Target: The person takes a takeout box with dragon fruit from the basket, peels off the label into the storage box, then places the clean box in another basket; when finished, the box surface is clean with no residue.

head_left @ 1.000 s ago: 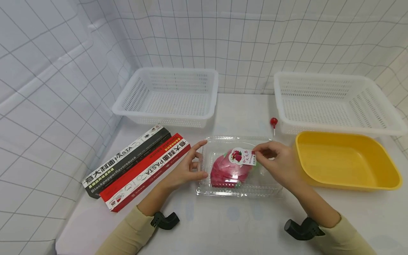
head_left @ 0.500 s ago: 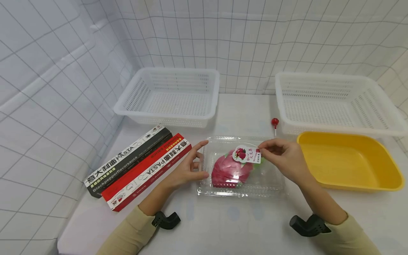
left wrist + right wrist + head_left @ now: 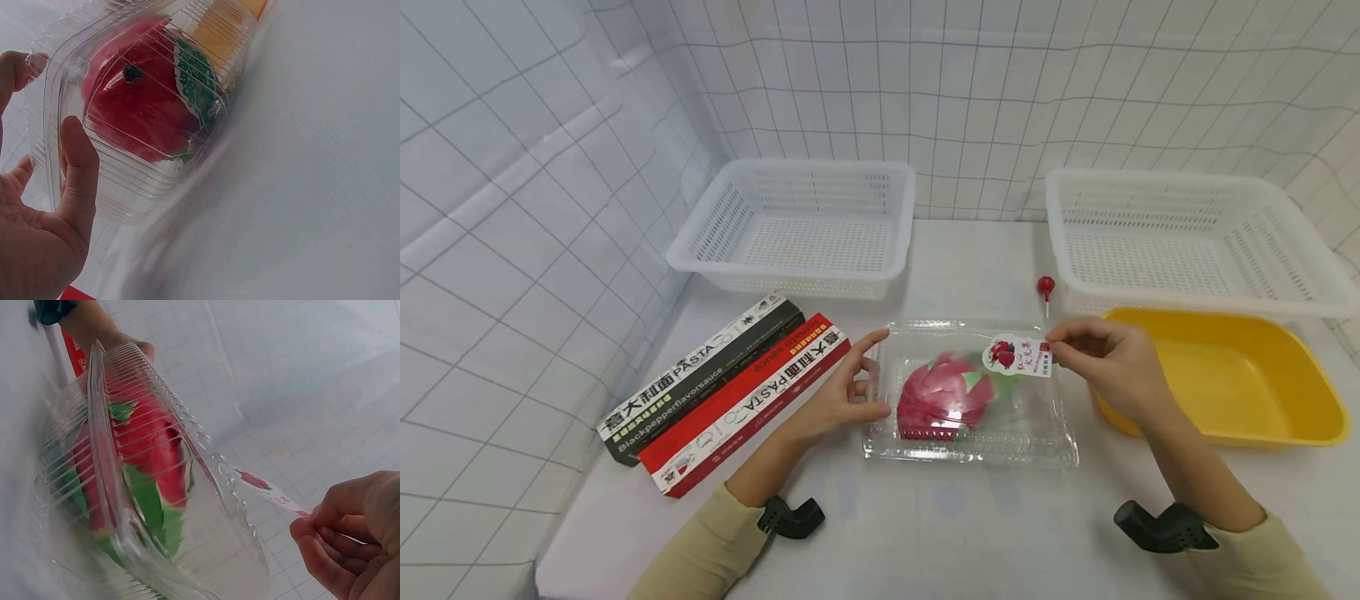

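Observation:
A clear plastic clamshell container [image 3: 1030, 433] lies on the table, with a pink-red dragon fruit [image 3: 943, 396] with green leaf tips inside. My left hand [image 3: 838, 400] is at the container's left side, thumb and index finger spread and touching it. Between right thumb and index finger, my right hand [image 3: 1112, 367] pinches the right end of a white sticker [image 3: 1017, 356] printed with dragon fruit. The sticker extends over the lid's back right part. In the right wrist view the sticker [image 3: 265, 487] slants down from the lid's edge to the fingertips; whether its far end touches the lid is unclear.
Two pasta boxes, one black [image 3: 700, 375] and one red [image 3: 745, 404], lie at left. White plastic baskets stand back left [image 3: 790, 283] and back right [image 3: 1195, 304]. A yellow basin [image 3: 1225, 375] is beside my right hand. A red lollipop [image 3: 1046, 287] lies between the baskets.
My right hand has moved right with the sticker, which has shifted from over the fruit to the lid's back right part. The left hand and container have stayed in place.

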A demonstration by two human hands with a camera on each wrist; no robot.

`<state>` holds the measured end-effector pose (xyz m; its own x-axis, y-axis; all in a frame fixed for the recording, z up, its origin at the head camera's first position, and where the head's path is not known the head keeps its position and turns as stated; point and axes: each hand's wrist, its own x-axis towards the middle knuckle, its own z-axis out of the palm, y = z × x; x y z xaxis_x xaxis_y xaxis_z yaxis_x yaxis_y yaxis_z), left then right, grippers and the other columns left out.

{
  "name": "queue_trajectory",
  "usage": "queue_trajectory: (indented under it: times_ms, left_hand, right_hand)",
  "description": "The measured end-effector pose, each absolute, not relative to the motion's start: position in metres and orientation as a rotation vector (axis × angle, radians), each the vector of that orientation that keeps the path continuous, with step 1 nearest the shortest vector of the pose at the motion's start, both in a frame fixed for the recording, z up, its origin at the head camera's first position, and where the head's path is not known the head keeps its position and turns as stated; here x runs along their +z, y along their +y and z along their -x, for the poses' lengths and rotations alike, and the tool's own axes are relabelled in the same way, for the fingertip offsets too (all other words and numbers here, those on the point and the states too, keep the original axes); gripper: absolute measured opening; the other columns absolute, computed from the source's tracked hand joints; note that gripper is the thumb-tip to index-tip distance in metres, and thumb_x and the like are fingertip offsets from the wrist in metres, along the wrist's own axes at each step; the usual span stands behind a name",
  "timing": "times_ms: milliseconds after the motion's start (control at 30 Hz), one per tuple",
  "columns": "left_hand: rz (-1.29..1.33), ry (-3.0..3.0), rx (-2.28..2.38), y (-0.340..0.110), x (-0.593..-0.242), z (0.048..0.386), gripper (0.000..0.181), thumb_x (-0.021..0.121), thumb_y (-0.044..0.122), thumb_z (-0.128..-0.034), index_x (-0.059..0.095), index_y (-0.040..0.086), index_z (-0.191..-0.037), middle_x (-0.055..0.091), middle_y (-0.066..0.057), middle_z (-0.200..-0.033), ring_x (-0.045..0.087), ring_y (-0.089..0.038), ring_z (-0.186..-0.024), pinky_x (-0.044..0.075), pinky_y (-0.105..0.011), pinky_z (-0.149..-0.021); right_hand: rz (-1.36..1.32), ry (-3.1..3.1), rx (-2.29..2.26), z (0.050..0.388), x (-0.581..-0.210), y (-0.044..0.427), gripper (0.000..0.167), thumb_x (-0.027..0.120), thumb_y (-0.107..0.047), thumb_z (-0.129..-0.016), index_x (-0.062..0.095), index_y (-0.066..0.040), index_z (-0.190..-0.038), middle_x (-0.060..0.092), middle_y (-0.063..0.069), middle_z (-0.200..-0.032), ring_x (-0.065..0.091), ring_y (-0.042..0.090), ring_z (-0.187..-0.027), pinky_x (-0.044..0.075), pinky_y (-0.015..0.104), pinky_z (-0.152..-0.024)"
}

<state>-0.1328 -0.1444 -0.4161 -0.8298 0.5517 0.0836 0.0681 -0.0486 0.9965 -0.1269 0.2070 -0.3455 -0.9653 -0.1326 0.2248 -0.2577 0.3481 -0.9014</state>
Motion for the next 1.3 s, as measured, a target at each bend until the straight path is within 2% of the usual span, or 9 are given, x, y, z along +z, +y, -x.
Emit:
queue_trajectory:
  times_ms: [100, 233, 400, 567, 800, 1000, 1300]
  left_hand:
    - [-0.658, 1.894, 1.942, -0.144, -0.416, 0.133, 0.099, 0.08, 0.02, -0.0797, 0.017, 0.014, -0.155, 0.037, -0.027, -0.108, 0.062, -0.021, -0.077, 0.056, -0.033, -0.066]
    - [-0.652, 1.893, 1.939, -0.144, -0.415, 0.132, 0.098, 0.08, 0.019, -0.0797, 0.017, 0.015, -0.155, 0.038, -0.024, -0.108, 0.062, -0.022, -0.077, 0.056, -0.033, -0.066]
    - [-0.647, 1.878, 1.939, -0.144, -0.415, 0.132, 0.097, 0.078, 0.013, -0.0804, 0.017, 0.016, -0.156, 0.038, -0.024, -0.109, 0.063, -0.023, -0.079, 0.057, -0.035, -0.067]
    - [-0.646, 1.872, 1.939, -0.144, -0.416, 0.132, 0.097, 0.078, 0.015, -0.0802, 0.017, 0.016, -0.155, 0.038, -0.024, -0.109, 0.063, -0.023, -0.078, 0.058, -0.037, -0.066]
    - [-0.652, 1.906, 1.919, -0.144, -0.415, 0.132, 0.097, 0.078, 0.013, -0.0797, 0.018, 0.017, -0.155, 0.039, -0.021, -0.108, 0.062, -0.022, -0.076, 0.057, -0.035, -0.066]
    - [-0.653, 1.902, 1.922, -0.145, -0.415, 0.132, 0.097, 0.078, 0.012, -0.0796, 0.018, 0.017, -0.155, 0.038, -0.025, -0.108, 0.062, -0.021, -0.074, 0.057, -0.034, -0.065]
    - [-0.672, 1.895, 1.936, -0.145, -0.416, 0.133, 0.099, 0.081, 0.023, -0.0794, 0.017, 0.016, -0.155, 0.039, -0.017, -0.106, 0.062, -0.021, -0.074, 0.057, -0.034, -0.065]
  right_hand:
    - [-0.363, -2.46, 1.732, 0.127, -0.347, 0.214, 0.011, 0.07, 0.005, -0.085, 0.068, 0.011, -0.095, 0.069, -0.008, -0.085, 0.064, 0.01, -0.07, 0.054, 0.016, -0.066]
    - [-0.367, -2.416, 1.779, 0.127, -0.35, 0.225, 0.009, 0.069, 0.009, -0.084, 0.069, 0.008, -0.093, 0.069, -0.007, -0.083, 0.063, 0.009, -0.067, 0.053, 0.015, -0.064]
    - [-0.372, -2.311, 1.911, 0.128, -0.353, 0.24, 0.016, 0.067, 0.015, -0.083, 0.073, 0.001, -0.089, 0.07, -0.004, -0.081, 0.063, 0.01, -0.065, 0.052, 0.014, -0.062]
    - [-0.359, -2.196, 2.046, 0.128, -0.355, 0.251, 0.02, 0.064, 0.018, -0.082, 0.073, 0.001, -0.088, 0.07, -0.001, -0.08, 0.064, 0.01, -0.064, 0.053, 0.015, -0.063]
    - [-0.259, -2.205, 2.024, 0.123, -0.361, 0.267, 0.014, 0.063, 0.011, -0.087, 0.072, -0.001, -0.09, 0.07, -0.002, -0.084, 0.063, 0.009, -0.068, 0.053, 0.013, -0.067]
    - [-0.19, -2.101, 2.099, 0.121, -0.368, 0.282, 0.014, 0.062, 0.011, -0.088, 0.071, 0.001, -0.09, 0.07, 0.0, -0.081, 0.063, 0.01, -0.068, 0.052, 0.013, -0.068]
    - [-0.026, -2.111, 2.013, 0.117, -0.374, 0.301, 0.008, 0.064, 0.003, -0.09, 0.07, -0.002, -0.091, 0.069, -0.002, -0.079, 0.061, 0.01, -0.066, 0.05, 0.01, -0.071]
